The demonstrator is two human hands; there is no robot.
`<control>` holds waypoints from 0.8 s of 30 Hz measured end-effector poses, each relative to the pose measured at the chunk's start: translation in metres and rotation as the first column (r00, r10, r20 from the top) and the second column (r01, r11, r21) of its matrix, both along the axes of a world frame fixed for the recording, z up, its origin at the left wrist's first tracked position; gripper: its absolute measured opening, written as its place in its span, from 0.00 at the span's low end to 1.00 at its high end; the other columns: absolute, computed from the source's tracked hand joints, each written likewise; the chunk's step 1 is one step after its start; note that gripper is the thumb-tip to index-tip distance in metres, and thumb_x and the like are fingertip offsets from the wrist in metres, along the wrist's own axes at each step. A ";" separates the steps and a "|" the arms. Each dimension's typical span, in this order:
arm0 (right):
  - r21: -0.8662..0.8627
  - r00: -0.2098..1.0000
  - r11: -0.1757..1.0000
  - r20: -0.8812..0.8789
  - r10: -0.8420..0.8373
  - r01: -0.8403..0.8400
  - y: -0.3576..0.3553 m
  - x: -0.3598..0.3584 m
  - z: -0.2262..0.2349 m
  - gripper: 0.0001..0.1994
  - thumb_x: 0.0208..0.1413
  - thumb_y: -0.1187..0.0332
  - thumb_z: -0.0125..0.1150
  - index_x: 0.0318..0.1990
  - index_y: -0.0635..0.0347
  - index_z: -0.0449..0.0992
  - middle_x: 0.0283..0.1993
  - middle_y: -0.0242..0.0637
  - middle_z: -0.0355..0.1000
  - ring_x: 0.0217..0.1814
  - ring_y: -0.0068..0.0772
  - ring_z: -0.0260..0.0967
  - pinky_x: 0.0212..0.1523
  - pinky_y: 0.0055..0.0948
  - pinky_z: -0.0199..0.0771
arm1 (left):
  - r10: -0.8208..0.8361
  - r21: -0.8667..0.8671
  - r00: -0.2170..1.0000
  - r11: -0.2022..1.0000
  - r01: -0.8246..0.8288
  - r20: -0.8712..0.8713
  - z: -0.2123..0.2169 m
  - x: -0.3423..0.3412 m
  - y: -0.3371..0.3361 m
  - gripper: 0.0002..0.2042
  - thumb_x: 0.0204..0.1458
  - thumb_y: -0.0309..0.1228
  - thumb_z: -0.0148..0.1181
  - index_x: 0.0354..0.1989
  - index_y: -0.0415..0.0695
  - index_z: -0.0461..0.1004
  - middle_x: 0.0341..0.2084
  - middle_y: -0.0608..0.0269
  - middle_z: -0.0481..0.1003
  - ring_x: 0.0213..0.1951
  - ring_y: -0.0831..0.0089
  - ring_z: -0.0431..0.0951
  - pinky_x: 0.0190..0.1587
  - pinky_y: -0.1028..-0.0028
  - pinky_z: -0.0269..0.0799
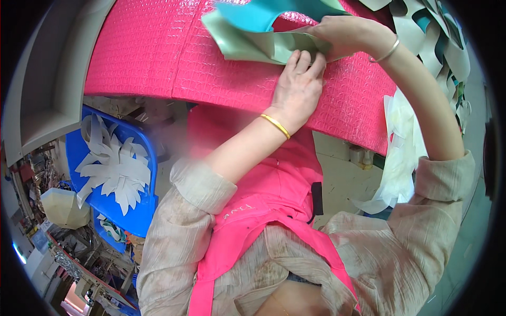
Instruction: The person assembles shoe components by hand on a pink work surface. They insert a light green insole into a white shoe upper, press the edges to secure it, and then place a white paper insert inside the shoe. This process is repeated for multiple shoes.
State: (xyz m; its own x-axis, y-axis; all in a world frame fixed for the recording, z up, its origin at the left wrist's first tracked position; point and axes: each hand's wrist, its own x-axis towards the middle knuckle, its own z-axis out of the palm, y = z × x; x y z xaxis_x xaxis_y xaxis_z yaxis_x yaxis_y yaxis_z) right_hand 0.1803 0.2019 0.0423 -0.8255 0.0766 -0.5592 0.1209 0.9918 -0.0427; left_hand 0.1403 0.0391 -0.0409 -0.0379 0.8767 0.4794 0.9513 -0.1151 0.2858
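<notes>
A pale green flexible sheet piece [250, 48] is held folded or curved over the pink covered table [226, 79]. My left hand [299, 87], with a gold-coloured bracelet at the wrist, has its fingers bent over the near edge of this piece. At the piece's right end my right hand [340, 36] is closed on it, wrist bent and a silver bangle on the forearm; its fingertips are partly hidden. Just beyond lies a teal sheet piece [258, 13], curved and cut off by the upper edge of the view.
Several pale and teal cut pieces [429, 39] are heaped at the far right. Whitish sheets [398, 152] hang beside the table's right end. A blue plastic chair [139, 210] bearing white cut strips [118, 166] stands at the left, below a grey open box or shelf [52, 79].
</notes>
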 end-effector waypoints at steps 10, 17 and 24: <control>0.333 0.968 0.920 -0.072 0.242 -0.205 0.008 0.015 -0.006 0.10 0.39 0.68 0.60 0.29 0.63 0.74 0.26 0.42 0.72 0.32 0.39 0.73 0.32 0.32 0.72 | 0.052 0.019 0.996 0.998 -0.053 0.068 -0.008 0.019 0.018 0.20 0.43 0.35 0.57 0.45 0.38 0.70 0.36 0.63 0.67 0.39 0.66 0.65 0.50 0.67 0.59; -0.545 0.665 0.634 -0.175 -0.726 0.549 0.004 0.007 0.061 0.23 0.38 0.69 0.57 0.46 0.66 0.67 0.32 0.40 0.72 0.29 0.26 0.67 0.29 0.23 0.69 | 0.078 0.007 0.954 0.997 -0.079 -0.289 0.005 0.026 0.035 0.10 0.38 0.30 0.53 0.29 0.41 0.77 0.34 0.59 0.68 0.40 0.65 0.66 0.52 0.67 0.58; 0.327 0.941 0.945 -0.308 0.140 -0.033 0.009 0.090 0.018 0.07 0.33 0.78 0.58 0.25 0.60 0.74 0.37 0.41 0.70 0.44 0.40 0.66 0.42 0.33 0.68 | -0.359 -0.014 0.806 0.917 0.400 -0.472 0.024 0.002 0.060 0.04 0.34 0.29 0.53 0.14 0.48 0.75 0.21 0.65 0.70 0.32 0.72 0.70 0.41 0.75 0.63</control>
